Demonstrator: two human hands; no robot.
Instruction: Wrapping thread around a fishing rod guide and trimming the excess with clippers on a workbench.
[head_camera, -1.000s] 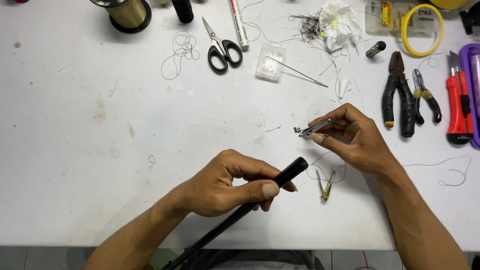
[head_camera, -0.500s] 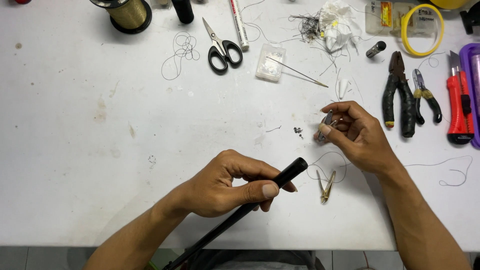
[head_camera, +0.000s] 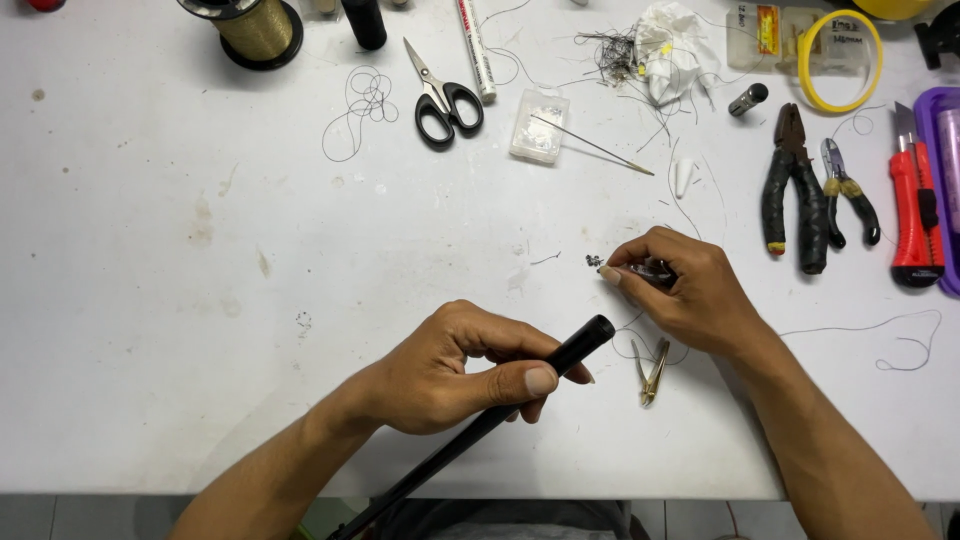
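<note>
Left hand (head_camera: 440, 370) grip closed round black rod (head_camera: 560, 358), tip pointing far-right over white desk (head_camera: 150, 300). Right hand (head_camera: 680, 290) pinches small dark part, fingertips just beside tiny dark bits (head_camera: 594, 262). Part not yet on rod tip; gap remains. Brass tweezers (head_camera: 654, 370) lie near, unused

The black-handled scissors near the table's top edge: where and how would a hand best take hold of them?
Probably by the two black finger loops of the scissors, coming from the near side: the loops face the person, the closed blades point away, and bare table lies before them.
</note>
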